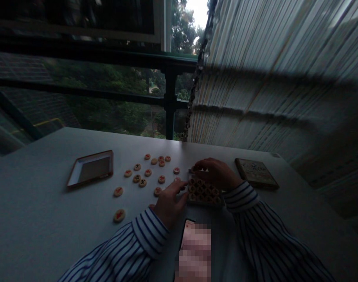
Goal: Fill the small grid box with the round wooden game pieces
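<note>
A small tray point(206, 204) holds round wooden Chinese chess pieces point(200, 190), set in rows. My right hand point(215, 172) reaches over its far side, fingers bent down at the far left corner; what they pinch, if anything, is hidden. At the tray's left edge is my left hand point(171, 201), its thumb and fingers apart and the fingertips close to or touching the edge. Loose Chinese chess pieces point(148, 172) with red or black characters lie scattered to the left, one partly behind my left hand.
An upturned box lid or shallow frame point(112, 172) lies at the left. On the right is a flat printed box point(256, 174). A phone point(183, 239), partly blurred out, lies in front of the tray. Beyond the white table point(49, 219) are a railing point(170, 98) and a string curtain point(249, 94).
</note>
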The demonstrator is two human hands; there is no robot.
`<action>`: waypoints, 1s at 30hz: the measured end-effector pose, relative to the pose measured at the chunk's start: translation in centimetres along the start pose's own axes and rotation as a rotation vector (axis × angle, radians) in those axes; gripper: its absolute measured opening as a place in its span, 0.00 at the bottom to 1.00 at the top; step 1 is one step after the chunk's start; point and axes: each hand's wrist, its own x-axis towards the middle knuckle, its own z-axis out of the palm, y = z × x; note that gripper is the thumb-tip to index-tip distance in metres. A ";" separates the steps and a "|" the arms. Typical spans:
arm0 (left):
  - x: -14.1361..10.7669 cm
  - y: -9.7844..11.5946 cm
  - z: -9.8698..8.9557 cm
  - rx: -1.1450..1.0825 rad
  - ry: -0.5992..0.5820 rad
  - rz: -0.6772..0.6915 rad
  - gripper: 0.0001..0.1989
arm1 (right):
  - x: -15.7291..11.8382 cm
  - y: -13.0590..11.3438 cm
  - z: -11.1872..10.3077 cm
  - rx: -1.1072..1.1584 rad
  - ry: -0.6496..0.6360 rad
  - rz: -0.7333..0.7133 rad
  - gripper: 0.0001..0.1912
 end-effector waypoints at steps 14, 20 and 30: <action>-0.2 0.2 0.6 0.073 -0.105 0.080 0.16 | 0.6 0.8 1.3 -0.196 -0.193 0.029 0.14; -0.2 0.4 0.5 0.080 -0.138 0.062 0.16 | 0.9 0.7 1.3 -0.257 -0.238 0.018 0.18; -0.3 0.6 0.5 0.095 -0.135 0.065 0.18 | 1.3 0.6 1.6 -0.317 -0.273 -0.006 0.17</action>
